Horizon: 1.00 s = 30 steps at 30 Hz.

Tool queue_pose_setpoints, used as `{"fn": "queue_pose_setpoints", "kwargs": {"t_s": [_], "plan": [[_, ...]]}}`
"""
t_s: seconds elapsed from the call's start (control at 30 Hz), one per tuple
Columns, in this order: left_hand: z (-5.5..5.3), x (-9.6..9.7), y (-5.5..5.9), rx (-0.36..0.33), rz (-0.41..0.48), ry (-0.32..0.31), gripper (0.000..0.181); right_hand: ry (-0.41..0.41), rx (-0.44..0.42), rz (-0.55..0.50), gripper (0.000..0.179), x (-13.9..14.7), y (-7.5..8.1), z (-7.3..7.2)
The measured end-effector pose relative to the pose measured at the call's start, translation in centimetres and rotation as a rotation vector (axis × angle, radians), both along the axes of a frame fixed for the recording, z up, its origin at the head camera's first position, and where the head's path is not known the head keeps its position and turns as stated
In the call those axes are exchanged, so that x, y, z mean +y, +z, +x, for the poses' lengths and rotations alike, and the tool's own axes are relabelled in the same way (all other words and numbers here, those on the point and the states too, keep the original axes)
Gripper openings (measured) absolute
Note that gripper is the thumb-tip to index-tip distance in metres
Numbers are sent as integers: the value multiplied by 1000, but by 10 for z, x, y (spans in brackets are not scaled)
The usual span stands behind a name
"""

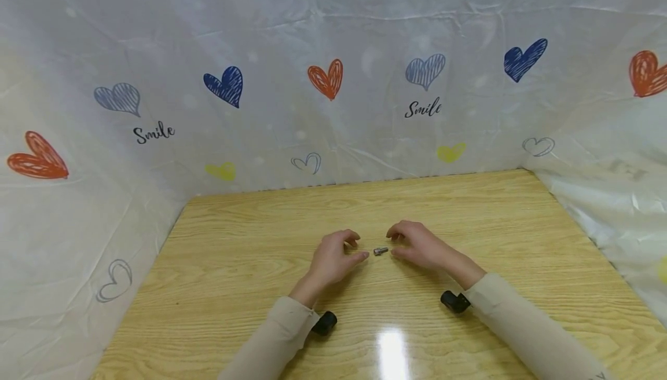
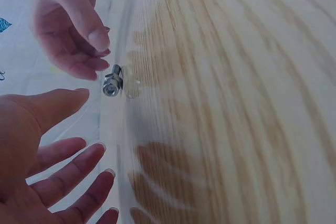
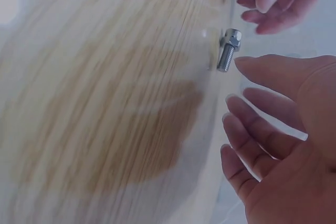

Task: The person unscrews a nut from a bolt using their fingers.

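Observation:
A small silver bolt [image 1: 381,251] lies on its side on the wooden table, between the two hands. In the right wrist view, the bolt [image 3: 229,52] shows a threaded shank and what looks like a nut up by its head. A round recess marks the end of the bolt head [image 2: 111,89] in the left wrist view. My left hand [image 1: 333,259] is just left of the bolt, its fingers loosely bent and holding nothing. On the other side, my right hand [image 1: 418,247] hovers close to the threaded end, fingers relaxed, apart from the bolt.
The light wood table [image 1: 234,264] reflects a bright glare near its front. A white sheet [image 1: 365,26] printed with hearts and "Smile" hangs behind it and along both sides. Black wrist cameras [image 1: 326,323] sit by the beige sleeves.

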<state>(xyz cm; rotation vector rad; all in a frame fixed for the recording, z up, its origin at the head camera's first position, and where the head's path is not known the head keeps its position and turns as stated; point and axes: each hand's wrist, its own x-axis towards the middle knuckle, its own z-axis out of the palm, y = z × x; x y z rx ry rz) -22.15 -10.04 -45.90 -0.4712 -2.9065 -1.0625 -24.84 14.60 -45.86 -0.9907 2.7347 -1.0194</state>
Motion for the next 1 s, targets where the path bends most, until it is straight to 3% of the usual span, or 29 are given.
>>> {"fn": "queue_pose_setpoints", "kwargs": {"t_s": [0.27,0.67,0.87,1.0], "plan": [[-5,9,-3,1,42,-39,24,37,9,-5,19,-10,3,-5],[-11,23,-12,-5,72,-62,9,96,31,24,7,-15,-5,-12],[-12,25,-14,-12,64,-79,4,148,-8,55,4,-14,-5,-13],[-11,22,-14,-18,66,-126,5,178,-45,78,6,-11,-2,-11]]}}
